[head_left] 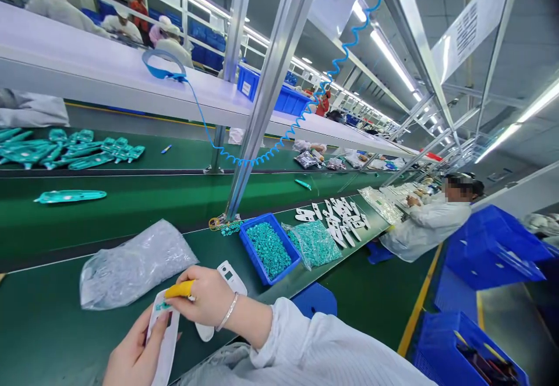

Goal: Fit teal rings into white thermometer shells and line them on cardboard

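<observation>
My left hand (135,348) is closed around a long white plastic housing (166,345), held over the green bench at the lower left. Small teal pieces (162,304) sit in its upper end. Pinched in my right hand (209,296) is a yellow tool (180,289), its tip hidden by the housing's top and my fingers. Another white housing (231,277) lies on the bench, partly behind my right wrist. A clear plastic bag (137,266) rests beyond my hands. To the right, a blue bin (266,247) holds many small teal parts.
A bag of teal parts (314,243) and several white housings (343,217) lie right of the bin. Teal housings (65,148) are piled at the back left; one (70,196) lies on the green belt. A metal post (262,95) rises ahead. A person (432,217) sits at the right.
</observation>
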